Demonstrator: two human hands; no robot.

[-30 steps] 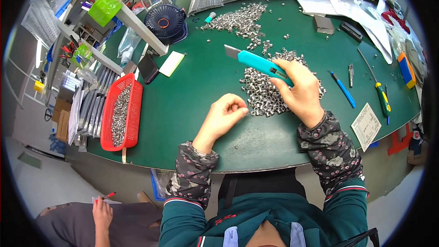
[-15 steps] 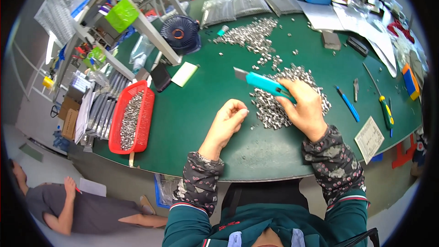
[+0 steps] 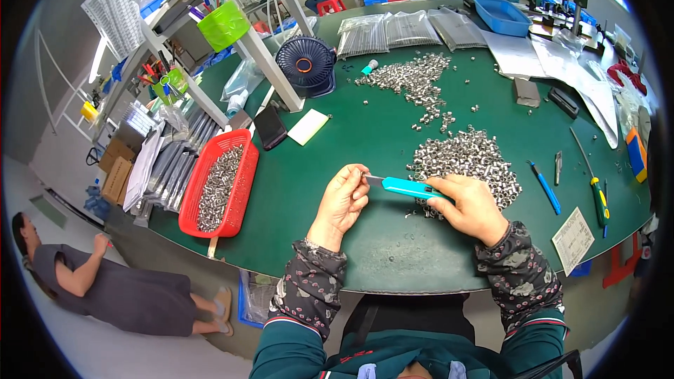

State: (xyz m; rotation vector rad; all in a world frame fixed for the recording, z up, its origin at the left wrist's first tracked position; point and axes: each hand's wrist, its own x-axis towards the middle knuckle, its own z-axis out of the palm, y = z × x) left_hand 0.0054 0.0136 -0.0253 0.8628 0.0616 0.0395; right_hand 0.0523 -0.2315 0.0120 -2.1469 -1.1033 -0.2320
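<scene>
My right hand (image 3: 472, 205) is closed round a turquoise utility knife (image 3: 407, 187), its blade pointing left. The blade tip meets the fingertips of my left hand (image 3: 342, 198), which pinch a small metal ring (image 3: 363, 174) that is mostly hidden by the fingers. Beneath and beyond my right hand lies a pile of small shiny metal rings (image 3: 460, 158). A second, looser heap of metal rings (image 3: 414, 77) spreads farther back on the green table (image 3: 281, 196).
On the left stands a red basket (image 3: 243, 200) of metal pieces, near a phone (image 3: 269, 127) and a dark fan (image 3: 306, 64). To the right lie a blue pen-like tool (image 3: 543, 186), a screwdriver (image 3: 599, 196) and a paper card (image 3: 573, 241). A person (image 3: 105, 288) stands beyond the table's left edge.
The utility knife has come down and left, so its blade now reaches my left fingertips. My left hand has turned a little. The whole view has shifted, showing more of the room behind.
</scene>
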